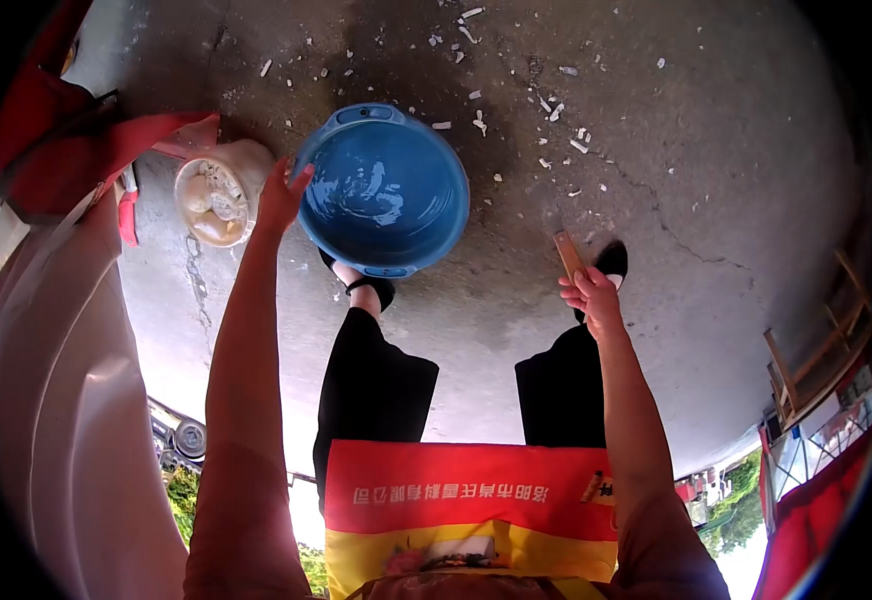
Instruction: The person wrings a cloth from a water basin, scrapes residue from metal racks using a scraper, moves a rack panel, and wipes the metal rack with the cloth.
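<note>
A round blue basin (361, 255) with handle cut-outs in its rim is in front of my left foot. Its inside looks wet and shiny, and I cannot tell whether a little water lies in it. My left hand (284, 197) grips the basin's left rim, thumb and fingers at the edge. My right hand (591, 293) is closed around a flat tan wooden-looking piece (567, 254) that points away from me above my right foot. What lies beyond its far end is too unclear to make out. Left of the basin stands a pale bucket (244, 165) with whitish, lumpy contents.
White scraps (554, 110) are scattered over the concrete floor (736, 150). Red cloth (126, 145) and a large pale covered shape (76, 400) stand on the left. A wooden frame (806, 370) is at far right. I wear a red and yellow apron (471, 480).
</note>
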The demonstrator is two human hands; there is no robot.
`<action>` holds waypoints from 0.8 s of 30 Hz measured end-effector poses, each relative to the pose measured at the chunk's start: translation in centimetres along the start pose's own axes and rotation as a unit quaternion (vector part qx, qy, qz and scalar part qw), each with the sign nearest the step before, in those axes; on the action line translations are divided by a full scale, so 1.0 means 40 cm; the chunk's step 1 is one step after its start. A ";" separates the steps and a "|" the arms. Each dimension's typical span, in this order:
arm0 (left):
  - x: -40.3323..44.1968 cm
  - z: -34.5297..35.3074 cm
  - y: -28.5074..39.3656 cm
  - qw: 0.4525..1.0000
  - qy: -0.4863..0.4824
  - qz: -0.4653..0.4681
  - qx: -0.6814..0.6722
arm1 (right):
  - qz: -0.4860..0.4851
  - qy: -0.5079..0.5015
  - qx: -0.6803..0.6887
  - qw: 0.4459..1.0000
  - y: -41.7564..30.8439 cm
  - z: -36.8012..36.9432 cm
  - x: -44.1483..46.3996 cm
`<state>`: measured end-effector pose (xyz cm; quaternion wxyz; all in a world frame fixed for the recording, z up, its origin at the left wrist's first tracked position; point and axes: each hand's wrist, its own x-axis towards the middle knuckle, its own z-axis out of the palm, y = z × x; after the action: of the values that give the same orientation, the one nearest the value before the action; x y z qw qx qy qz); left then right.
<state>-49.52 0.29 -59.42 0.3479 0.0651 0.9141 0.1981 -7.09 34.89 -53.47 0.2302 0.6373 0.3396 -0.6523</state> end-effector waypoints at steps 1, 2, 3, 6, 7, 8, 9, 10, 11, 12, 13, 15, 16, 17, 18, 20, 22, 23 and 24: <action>-0.049 -0.006 0.041 1.000 0.026 0.008 0.012 | -0.009 0.005 -0.012 1.000 0.009 0.014 -0.001; -0.107 -0.006 0.084 0.998 0.052 0.020 0.025 | -0.002 0.001 0.021 1.000 0.016 0.029 -0.019; -0.164 -0.002 0.118 0.998 0.055 0.013 0.006 | 0.003 -0.005 0.053 0.999 0.018 0.055 -0.049; -0.376 0.056 0.206 0.997 -0.011 -0.065 -0.050 | -0.003 -0.049 0.132 0.990 0.007 0.100 -0.201; -0.442 0.078 0.246 0.992 -0.074 -0.095 -0.032 | -0.003 -0.071 0.158 0.985 0.005 0.104 -0.257; -0.534 0.123 0.256 0.988 -0.134 -0.070 -0.031 | 0.005 -0.092 0.182 0.979 0.027 0.098 -0.318; -0.604 0.154 0.269 0.982 -0.171 0.076 -0.015 | 0.016 -0.109 0.217 0.970 0.022 0.094 -0.376; -0.682 0.196 0.301 0.973 -0.209 0.080 -0.059 | 0.027 -0.129 0.250 0.959 0.016 0.085 -0.436; -0.773 0.207 0.364 0.961 -0.261 0.034 -0.087 | 0.034 -0.150 0.279 0.948 0.042 0.068 -0.499; -0.836 0.201 0.445 0.945 -0.306 -0.009 -0.113 | 0.040 -0.163 0.300 0.939 0.044 0.051 -0.550; -0.886 0.191 0.523 0.901 -0.346 -0.114 -0.234 | 0.043 -0.178 0.321 0.929 0.039 0.035 -0.598; -0.988 0.139 0.670 0.791 -0.375 -0.284 -0.390 | 0.057 -0.203 0.368 0.906 0.059 -0.002 -0.694; -1.011 0.099 0.744 0.748 -0.368 -0.341 -0.434 | 0.060 -0.223 0.368 0.901 0.054 -0.015 -0.728; -1.029 0.073 0.782 0.715 -0.368 -0.353 -0.478 | 0.063 -0.245 0.364 0.896 0.045 -0.034 -0.760; -1.073 0.069 0.813 0.675 -0.370 -0.367 -0.522 | 0.057 -0.266 0.338 0.901 0.052 -0.065 -0.799; -1.117 0.046 0.895 0.654 -0.385 -0.358 -0.544 | 0.035 -0.338 0.279 0.898 0.005 -0.106 -0.875; -1.176 0.057 0.987 0.623 -0.439 -0.323 -0.560 | 0.000 -0.410 0.227 0.883 -0.052 -0.182 -0.958; -1.184 0.057 1.032 0.611 -0.488 -0.281 -0.556 | -0.028 -0.441 0.207 0.873 -0.092 -0.211 -0.993; -1.211 0.077 1.084 0.616 -0.496 -0.225 -0.569 | -0.018 -0.448 0.159 0.880 -0.121 -0.267 -1.028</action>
<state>-11.98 28.41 -14.30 0.7492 -0.2658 0.2922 0.5317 -0.09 40.52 -11.67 0.2416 0.2992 0.1030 -0.9174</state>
